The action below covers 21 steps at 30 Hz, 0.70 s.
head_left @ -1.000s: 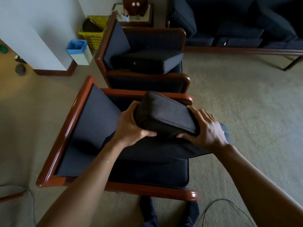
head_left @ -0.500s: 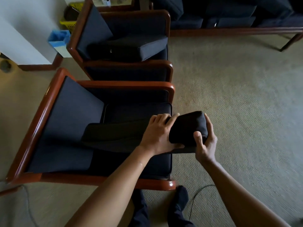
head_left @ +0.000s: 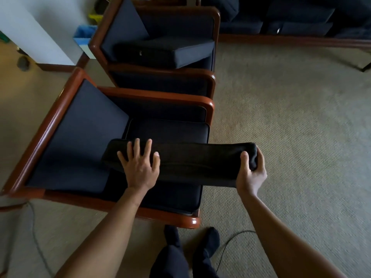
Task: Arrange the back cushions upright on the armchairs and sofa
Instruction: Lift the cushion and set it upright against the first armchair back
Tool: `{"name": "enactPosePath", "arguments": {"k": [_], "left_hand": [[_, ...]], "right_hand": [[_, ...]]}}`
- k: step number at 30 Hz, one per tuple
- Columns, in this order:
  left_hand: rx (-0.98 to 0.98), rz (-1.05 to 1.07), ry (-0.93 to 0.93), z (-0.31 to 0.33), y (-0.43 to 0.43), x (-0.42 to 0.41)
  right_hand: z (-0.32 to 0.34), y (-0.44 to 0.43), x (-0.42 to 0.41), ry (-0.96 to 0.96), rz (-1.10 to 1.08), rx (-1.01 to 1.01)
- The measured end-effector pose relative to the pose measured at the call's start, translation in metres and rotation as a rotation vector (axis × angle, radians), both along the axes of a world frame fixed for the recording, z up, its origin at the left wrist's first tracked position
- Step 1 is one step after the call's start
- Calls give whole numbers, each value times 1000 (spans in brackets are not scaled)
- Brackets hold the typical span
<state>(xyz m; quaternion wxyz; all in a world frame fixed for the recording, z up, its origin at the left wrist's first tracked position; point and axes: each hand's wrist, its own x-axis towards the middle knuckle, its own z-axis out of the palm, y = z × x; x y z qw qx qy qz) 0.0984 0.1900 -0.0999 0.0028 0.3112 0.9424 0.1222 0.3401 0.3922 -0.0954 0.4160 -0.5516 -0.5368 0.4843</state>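
Observation:
A dark back cushion [head_left: 196, 161] lies flat and crosswise over the seat of the near wooden-framed armchair [head_left: 60, 117], its right end sticking out past the seat front. My right hand [head_left: 252, 171] grips that right end. My left hand [head_left: 140, 165] rests flat on the cushion's left part with fingers spread. A second armchair [head_left: 214, 23] stands behind, with another dark cushion [head_left: 166, 51] lying tilted on its seat. The dark sofa [head_left: 291, 29] runs along the far right wall, its cushions hard to make out.
Beige carpet [head_left: 291, 127] spreads to the right of the chairs. A blue-and-white bin [head_left: 83, 40] and a yellow basket [head_left: 96, 17] stand by the white wall at the back left. A cable [head_left: 230, 241] lies on the floor near my feet.
The cushion has come down from a raised tilt and turned to lie flat across the seat. My left hand slid left along it and opened flat; my right hand stayed gripping the end.

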Motion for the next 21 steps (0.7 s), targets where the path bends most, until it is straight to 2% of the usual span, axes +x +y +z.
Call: {"name": "enactPosePath", "arguments": {"k": [3, 5, 12, 16, 21], "left_hand": [[6, 233, -88, 2, -15, -32], [78, 378, -167, 1, -22, -57], [771, 700, -585, -15, -45, -111], [994, 929, -591, -21, -32, -112], [1067, 1057, -500, -12, -31, -123]], "right_hand": [[1, 5, -13, -24, -13, 10], [-2, 9, -19, -33, -28, 21], [4, 21, -52, -135, -104, 42], [16, 32, -89, -176, -83, 55], [26, 50, -135, -188, -46, 46]]}}
